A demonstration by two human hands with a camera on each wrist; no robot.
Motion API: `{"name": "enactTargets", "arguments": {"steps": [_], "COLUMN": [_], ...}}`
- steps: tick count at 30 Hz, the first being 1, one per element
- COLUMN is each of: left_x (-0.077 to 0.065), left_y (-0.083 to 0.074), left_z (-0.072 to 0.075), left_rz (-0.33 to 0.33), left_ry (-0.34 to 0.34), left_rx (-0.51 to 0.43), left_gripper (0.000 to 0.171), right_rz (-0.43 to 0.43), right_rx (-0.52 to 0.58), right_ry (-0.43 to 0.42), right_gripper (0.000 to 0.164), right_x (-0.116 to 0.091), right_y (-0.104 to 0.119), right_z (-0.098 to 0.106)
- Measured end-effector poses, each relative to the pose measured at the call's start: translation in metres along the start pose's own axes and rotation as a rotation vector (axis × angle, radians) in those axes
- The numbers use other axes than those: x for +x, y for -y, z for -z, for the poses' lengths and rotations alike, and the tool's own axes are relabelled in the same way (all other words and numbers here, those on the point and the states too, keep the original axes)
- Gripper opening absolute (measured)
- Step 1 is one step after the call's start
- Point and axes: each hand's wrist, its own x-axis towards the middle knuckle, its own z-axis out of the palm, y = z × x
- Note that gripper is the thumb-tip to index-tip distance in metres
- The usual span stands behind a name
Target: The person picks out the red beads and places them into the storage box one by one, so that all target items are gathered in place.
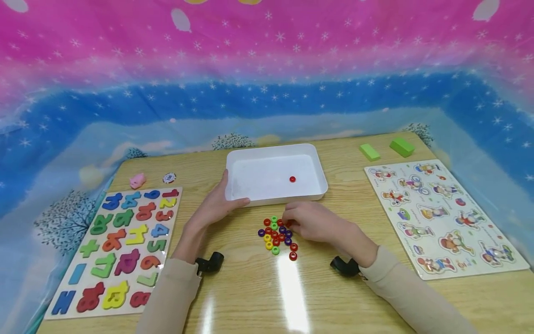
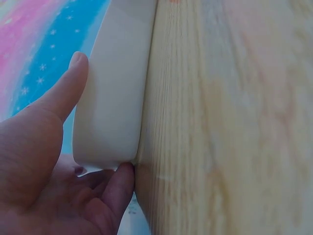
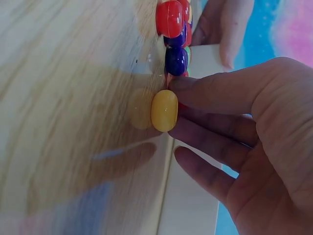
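A shallow white tray [image 1: 271, 202] stands at the back centre, one red bead [image 1: 292, 179] inside it. My left hand [image 1: 214, 202] holds its near left corner, thumb along the near wall and fingers round the left side. In front of the tray lies a loose cluster of red, green, purple and yellow beads [image 1: 274, 235]. My right hand [image 1: 313, 221] reaches to the cluster's right edge with bent fingers. In the right wrist view a yellow bead [image 3: 165, 110] sits between its thumb and finger at table level; the hand hides this bead in the head view.
A number puzzle board [image 1: 83, 262] lies at the left, with a pink pig figure [image 1: 137, 181] and a round chip [image 1: 169, 178] behind it. On the right are a picture puzzle board [image 1: 434, 232] and two green blocks [image 1: 402, 147]. A patterned cloth [image 1: 267, 97] hangs behind the table.
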Motion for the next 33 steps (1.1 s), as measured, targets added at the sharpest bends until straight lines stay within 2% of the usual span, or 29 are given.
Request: {"name": "enactTargets", "arguments": {"steps": [10, 13, 17, 20, 24, 33], "left_x": [0.000, 0.001, 0.000, -0.001, 0.000, 0.000], "left_y": [0.002, 0.001, 0.000, 0.000, 0.000, -0.001], "left_z": [0.002, 0.003, 0.004, 0.005, 0.004, -0.001], "left_rz": [-0.006, -0.003, 0.000, 0.004, 0.009, 0.020], "left_ry": [-0.007, -0.011, -0.009, -0.005, -0.007, -0.014], "left_rx": [0.008, 0.007, 0.020, 0.030, 0.025, 0.006], "left_gripper": [0.121, 0.117, 0.116, 0.119, 0.121, 0.114], "right_rz": [-0.001, 0.000, -0.009, -0.047, -0.131, -0.316], "right_rx": [0.015, 0.044, 0.069, 0.029, -0.030, 0.039], "right_ry": [-0.013, -0.061, -0.175, -0.262, -0.324, -0.315], "right_gripper": [0.012, 0.012, 0.012, 0.009, 0.007, 0.009], "right_x": [0.005, 0.006, 0.012, 0.020, 0.035, 0.067], "right_y": [0.000, -0.002, -0.005, -0.010, -0.021, -0.050], "right_z": [0.002, 0.009, 0.022, 0.031, 0.038, 0.028]}}
